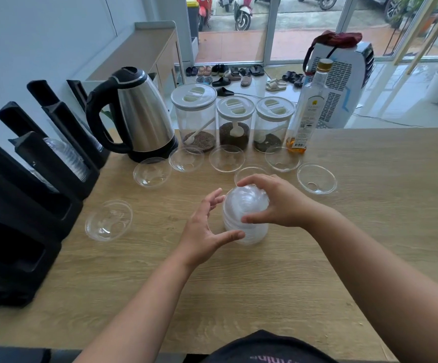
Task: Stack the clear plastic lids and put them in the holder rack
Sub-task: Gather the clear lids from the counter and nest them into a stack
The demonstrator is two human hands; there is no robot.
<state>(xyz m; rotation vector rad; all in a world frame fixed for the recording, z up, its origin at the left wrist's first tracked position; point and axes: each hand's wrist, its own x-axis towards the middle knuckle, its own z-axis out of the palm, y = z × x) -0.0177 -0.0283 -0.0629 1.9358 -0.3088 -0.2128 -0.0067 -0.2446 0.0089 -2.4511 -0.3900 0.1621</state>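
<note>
Both hands (pixel 278 203) cup stacked lids (pixel 245 216); bottle label (pixel 307 121) seemingly illegible.

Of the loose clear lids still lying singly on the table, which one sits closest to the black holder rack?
The clear dome-shaped plastic lid at the near left, alone beside the black holder rack. The other loose lids lie farther back, in front of the kettle and jars.

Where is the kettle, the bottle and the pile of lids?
kettle (pixel 144 113), head view, on its shiny steel side.
bottle (pixel 308 108), head view, on its label.
stack of lids (pixel 245 205), head view, on its domed top.
</note>
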